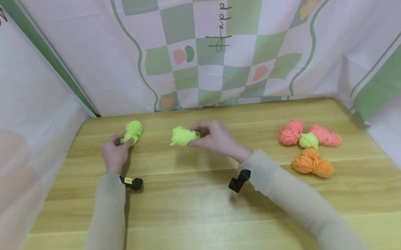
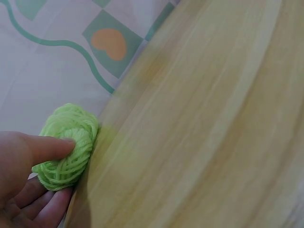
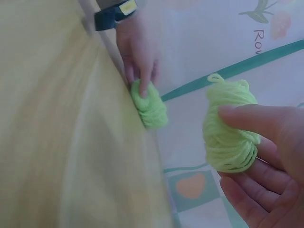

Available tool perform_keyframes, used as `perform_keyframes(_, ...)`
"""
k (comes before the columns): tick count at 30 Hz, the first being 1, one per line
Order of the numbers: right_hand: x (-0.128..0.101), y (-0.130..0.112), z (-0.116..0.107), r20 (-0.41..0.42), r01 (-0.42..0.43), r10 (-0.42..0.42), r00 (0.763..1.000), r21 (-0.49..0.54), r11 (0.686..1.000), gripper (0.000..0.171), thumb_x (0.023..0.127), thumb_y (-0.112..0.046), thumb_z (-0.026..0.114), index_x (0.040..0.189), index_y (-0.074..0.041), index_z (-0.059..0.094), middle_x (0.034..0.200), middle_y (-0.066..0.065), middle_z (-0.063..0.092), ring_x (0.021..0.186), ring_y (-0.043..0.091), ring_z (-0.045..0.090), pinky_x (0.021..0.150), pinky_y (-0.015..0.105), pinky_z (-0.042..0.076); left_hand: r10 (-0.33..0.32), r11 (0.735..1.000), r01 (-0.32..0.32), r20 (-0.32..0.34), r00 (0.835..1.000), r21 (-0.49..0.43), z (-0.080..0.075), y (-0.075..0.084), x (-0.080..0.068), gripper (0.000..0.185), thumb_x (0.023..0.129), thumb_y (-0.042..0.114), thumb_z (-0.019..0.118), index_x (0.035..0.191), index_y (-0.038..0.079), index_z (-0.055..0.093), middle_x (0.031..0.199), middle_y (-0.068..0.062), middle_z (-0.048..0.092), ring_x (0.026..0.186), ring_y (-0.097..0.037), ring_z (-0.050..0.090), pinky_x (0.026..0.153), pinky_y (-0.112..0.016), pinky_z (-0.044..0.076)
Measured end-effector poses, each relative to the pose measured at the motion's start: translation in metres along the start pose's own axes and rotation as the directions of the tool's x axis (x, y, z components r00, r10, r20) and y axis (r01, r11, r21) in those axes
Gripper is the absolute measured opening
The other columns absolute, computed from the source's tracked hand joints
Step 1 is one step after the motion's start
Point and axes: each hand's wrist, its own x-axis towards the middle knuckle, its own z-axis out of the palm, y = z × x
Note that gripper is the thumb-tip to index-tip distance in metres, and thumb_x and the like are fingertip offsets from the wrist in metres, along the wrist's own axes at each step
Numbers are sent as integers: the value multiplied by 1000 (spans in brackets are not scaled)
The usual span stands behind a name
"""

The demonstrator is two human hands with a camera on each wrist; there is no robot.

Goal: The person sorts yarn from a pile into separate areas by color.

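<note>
At the table's back left, my left hand [image 1: 115, 152] pinches a bright green yarn ball [image 1: 134, 130], thumb on top and fingers beneath. In the left wrist view that green yarn ball [image 2: 71, 142] appears to sit on the table. Near the middle, my right hand [image 1: 216, 139] holds a paler yellow-green yarn bundle [image 1: 181, 136] between thumb and fingers. A shadow lies on the table below this bundle, so it looks raised. The right wrist view shows the yellow-green bundle [image 3: 230, 126] with small loops sticking out at its top.
On the right of the wooden table [image 1: 196, 230] lie two pink yarn balls, one rounder [image 1: 291, 132] and one longer [image 1: 324, 135]. A small yellow-green ball [image 1: 308, 140] sits between them, with an orange bundle [image 1: 312, 163] in front. A patterned curtain [image 1: 217, 75] hangs behind the table.
</note>
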Motion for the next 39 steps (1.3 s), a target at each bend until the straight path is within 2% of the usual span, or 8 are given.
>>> perform_keyframes(6, 18, -1, -8, -23, -19, 18, 1000, -39, 999, 37, 82, -20, 88, 114, -5, 74, 104, 4, 74, 84, 17, 69, 77, 31, 58, 10, 1000, -10, -4, 1000, 3, 1, 0, 0, 40, 91, 15, 79, 128, 4, 69, 131, -18, 65, 124, -32, 57, 107, -43, 43)
perform_keyframes(12, 36, -1, -11, -43, -33, 30, 999, -72, 997, 40, 82, -29, 88, 115, -9, 75, 106, 1, 73, 88, 16, 68, 79, 34, 56, 9, 1000, -9, -2, 1000, 5, 1, -2, 1, 41, 91, 15, 78, 129, 4, 68, 131, -18, 65, 125, -31, 56, 107, -43, 43)
perform_keyframes(17, 49, 1, -6, -42, -94, 92, 995, -46, 995, 43, 82, -36, 87, 117, -14, 75, 112, -4, 72, 95, 14, 65, 83, 36, 54, 16, 1000, -16, -5, 1000, 4, 1, -2, 1, 40, 91, 15, 79, 128, 3, 68, 130, -19, 65, 123, -31, 57, 106, -43, 44)
perform_keyframes(23, 60, 9, 9, -47, -182, 184, 982, 48, 982, 45, 82, -33, 87, 119, -10, 74, 114, 0, 71, 94, 17, 66, 79, 34, 55, 21, 1000, -21, -9, 1000, 3, 1, -3, 1, 40, 91, 15, 79, 127, 3, 69, 129, -18, 66, 122, -31, 58, 106, -42, 44)
perform_keyframes(30, 67, 17, 34, -67, -239, 244, 967, 79, 968, 48, 81, -33, 88, 119, -7, 73, 110, 4, 72, 94, 19, 65, 80, 32, 54, 21, 1000, -21, -4, 1000, -7, 1, -2, 1, 40, 91, 15, 78, 128, 2, 68, 130, -19, 65, 123, -32, 57, 106, -44, 44)
perform_keyframes(39, 66, 22, 64, -106, -348, 364, 925, 149, 926, 46, 81, -29, 88, 115, -6, 68, 107, 7, 67, 99, 22, 62, 74, 30, 57, 22, 1000, -22, -10, 1000, -9, 1, -3, 2, 40, 90, 14, 79, 127, 2, 69, 130, -20, 65, 124, -32, 58, 107, -43, 44)
